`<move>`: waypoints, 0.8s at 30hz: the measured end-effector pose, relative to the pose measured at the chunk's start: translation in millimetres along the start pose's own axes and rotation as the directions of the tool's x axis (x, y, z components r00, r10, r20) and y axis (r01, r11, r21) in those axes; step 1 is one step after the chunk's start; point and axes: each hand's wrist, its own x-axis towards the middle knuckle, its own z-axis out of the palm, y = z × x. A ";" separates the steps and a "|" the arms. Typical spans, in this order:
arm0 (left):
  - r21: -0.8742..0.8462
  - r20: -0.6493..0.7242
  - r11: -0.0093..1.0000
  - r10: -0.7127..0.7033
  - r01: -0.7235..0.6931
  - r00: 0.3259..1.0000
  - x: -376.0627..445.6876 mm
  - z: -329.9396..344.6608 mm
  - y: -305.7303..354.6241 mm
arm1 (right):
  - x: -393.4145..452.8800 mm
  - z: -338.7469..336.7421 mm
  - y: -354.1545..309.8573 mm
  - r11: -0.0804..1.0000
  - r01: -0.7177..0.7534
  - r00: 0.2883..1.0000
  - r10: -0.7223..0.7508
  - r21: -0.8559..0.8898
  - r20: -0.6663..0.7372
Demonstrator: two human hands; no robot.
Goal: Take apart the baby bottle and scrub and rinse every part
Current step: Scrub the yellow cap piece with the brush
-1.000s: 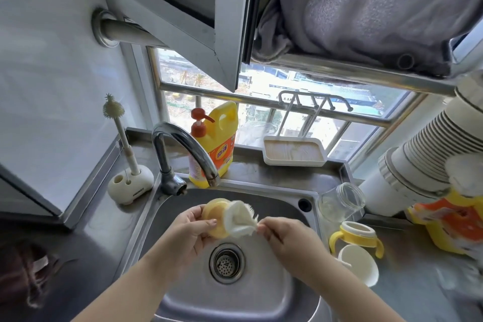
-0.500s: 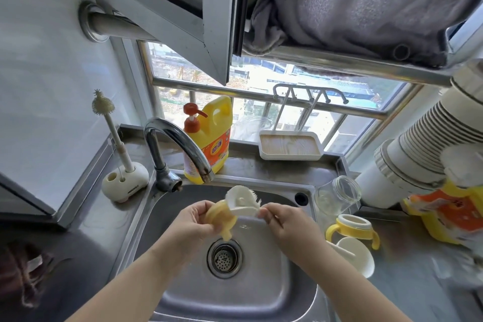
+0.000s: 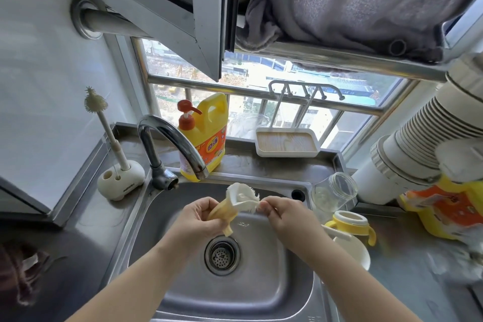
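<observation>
Over the steel sink [image 3: 183, 282], my left hand [image 3: 200, 219] holds a yellowish teat [image 3: 223, 214] with its tip pointing down. My right hand [image 3: 283, 213] grips a white bristle brush [image 3: 241, 196], whose head is pushed into the teat's wide end. On the counter to the right lie the clear bottle body [image 3: 333, 195] on its side, the yellow handled collar [image 3: 351, 223] and a white cap [image 3: 354, 251].
A tap [image 3: 175, 138] arches over the sink's back left, with a yellow detergent bottle [image 3: 206, 136] behind it. A long bottle brush stands in a white holder [image 3: 120, 183] at the left. A white tray [image 3: 287, 141] sits on the window ledge. Stacked paper cups [image 3: 423, 144] lie at right.
The teat has turned in my left hand from facing me to tip-down, and the brush head has moved from its front into its upper opening. Both hands stay over the drain.
</observation>
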 end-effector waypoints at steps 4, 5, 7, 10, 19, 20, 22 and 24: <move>-0.020 0.003 1.000 0.014 -0.014 1.000 0.5 -0.2 3.0 | -7.1 1.9 -7.1 0.994 0.103 0.994 -0.104 0.033 0.017; -0.038 0.015 0.999 0.012 -0.011 1.000 0.0 -0.5 3.7 | -4.9 0.8 -3.3 0.995 0.084 0.996 -0.085 0.044 0.003; -0.097 0.035 0.995 0.006 -0.003 0.999 -0.8 -0.9 3.1 | -0.2 -3.4 7.1 0.997 0.029 0.999 -0.028 0.075 -0.020; -0.134 0.045 0.991 0.003 0.003 0.999 -2.3 4.1 4.4 | -2.8 -1.5 4.7 0.990 0.085 0.996 -0.084 0.108 -0.011; -0.225 0.028 0.974 -0.015 0.021 1.000 -3.0 3.1 8.9 | -2.5 2.4 15.8 0.980 0.114 0.993 -0.111 0.162 -0.027; -0.235 0.034 0.971 -0.021 0.028 0.999 -3.2 4.2 9.8 | -3.2 3.9 10.8 0.975 0.147 0.989 -0.145 0.167 -0.029; -0.251 0.040 0.967 -0.028 0.037 0.999 -3.7 4.9 12.3 | -0.3 3.3 10.0 0.969 0.157 0.988 -0.152 0.191 -0.041; -0.282 0.019 0.958 -0.043 0.047 0.999 -2.5 2.6 12.9 | 3.3 -0.9 18.8 0.976 0.103 0.995 -0.098 0.192 -0.034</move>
